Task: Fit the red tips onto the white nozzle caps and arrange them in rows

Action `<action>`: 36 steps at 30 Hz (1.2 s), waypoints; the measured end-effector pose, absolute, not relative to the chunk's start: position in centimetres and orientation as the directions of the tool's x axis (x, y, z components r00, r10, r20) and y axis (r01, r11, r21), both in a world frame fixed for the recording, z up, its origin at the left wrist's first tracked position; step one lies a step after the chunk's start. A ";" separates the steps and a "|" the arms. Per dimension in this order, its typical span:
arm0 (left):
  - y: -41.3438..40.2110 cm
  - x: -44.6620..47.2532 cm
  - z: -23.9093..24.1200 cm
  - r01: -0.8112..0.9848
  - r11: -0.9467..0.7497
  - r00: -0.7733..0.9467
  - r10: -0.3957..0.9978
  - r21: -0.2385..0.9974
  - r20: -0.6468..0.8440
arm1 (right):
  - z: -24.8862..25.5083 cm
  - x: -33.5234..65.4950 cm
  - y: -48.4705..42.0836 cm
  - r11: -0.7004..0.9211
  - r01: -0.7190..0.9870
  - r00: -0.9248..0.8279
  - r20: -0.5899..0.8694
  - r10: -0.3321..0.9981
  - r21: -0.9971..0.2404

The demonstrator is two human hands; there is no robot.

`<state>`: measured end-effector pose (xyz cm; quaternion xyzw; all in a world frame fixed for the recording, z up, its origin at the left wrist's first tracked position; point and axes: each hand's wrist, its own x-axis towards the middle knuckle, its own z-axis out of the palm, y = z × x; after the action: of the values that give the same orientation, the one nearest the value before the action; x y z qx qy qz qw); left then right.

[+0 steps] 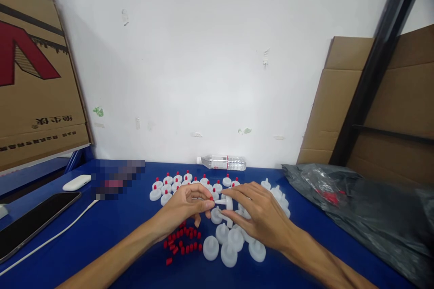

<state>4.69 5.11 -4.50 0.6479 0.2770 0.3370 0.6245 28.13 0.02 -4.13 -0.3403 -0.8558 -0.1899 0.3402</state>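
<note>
Landmark: water bottle (pixel 222 162), lying on its side at the back of the blue table (pixel 118 235).

Step in hand, directly in front of the bottle: left hand (pixel 185 207) has thumb and forefinger pinched narrow on one red cap (pixel 211 198). Right hand (pixel 261 216) has its fingers closed on a white piece (pixel 225 202), with the nozzle pointing left at the cap. I cannot tell whether cap and nozzle tip touch.

Judgement: keep the cap's bore in line with the nozzle, grip the disc by its rim and push straight. A tilted cap would likely jam or pop off.

Materials, left to right:
- Far left of bottle: phone (pixel 30 221), flat and glossy black; small case (pixel 77 182), a smooth white pebble shape.
- Front-left of bottle: capped pieces (pixel 176 180), white discs with red tips, in rows.
- Nearer the camera: loose caps (pixel 183 239), short red plastic cylinders.
- Beside these: bare pieces (pixel 227 244), round moulded plastic with nozzles up.
- Right of bottle: black bag (pixel 356 203), crinkled shiny film.
</note>
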 end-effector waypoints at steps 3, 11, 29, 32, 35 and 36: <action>5.2 4.7 -4.6 -0.059 -0.072 0.629 0.772 0.996 0.093 | -4.1 28.1 0.0 0.699 0.708 -0.535 0.726 0.433 0.105; 5.2 4.7 -4.9 -0.066 -0.051 0.619 0.782 0.997 0.080 | -4.3 27.8 -0.1 0.718 0.689 -0.542 0.727 0.421 0.097; 4.9 5.1 -4.8 -0.058 -0.067 0.637 0.765 0.996 0.089 | -4.4 27.2 -0.4 0.694 0.720 -0.574 0.566 0.592 0.004; 4.7 5.2 -4.5 -0.043 -0.069 0.638 0.766 0.997 0.080 | -3.9 27.2 -0.6 0.691 0.723 -0.605 0.509 0.612 0.029; 4.7 5.2 -4.5 -0.023 -0.077 0.646 0.760 0.997 0.074 | -3.5 27.2 -0.8 0.695 0.718 -0.626 0.477 0.618 0.041; 4.7 5.2 -4.5 -0.019 -0.076 0.649 0.757 0.997 0.070 | -3.4 27.2 -0.8 0.695 0.718 -0.628 0.472 0.619 0.044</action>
<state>5.23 4.67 -4.48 0.6633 0.2783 0.3131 0.6202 27.18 -0.78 -3.42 -0.3736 -0.8948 -0.1147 0.2159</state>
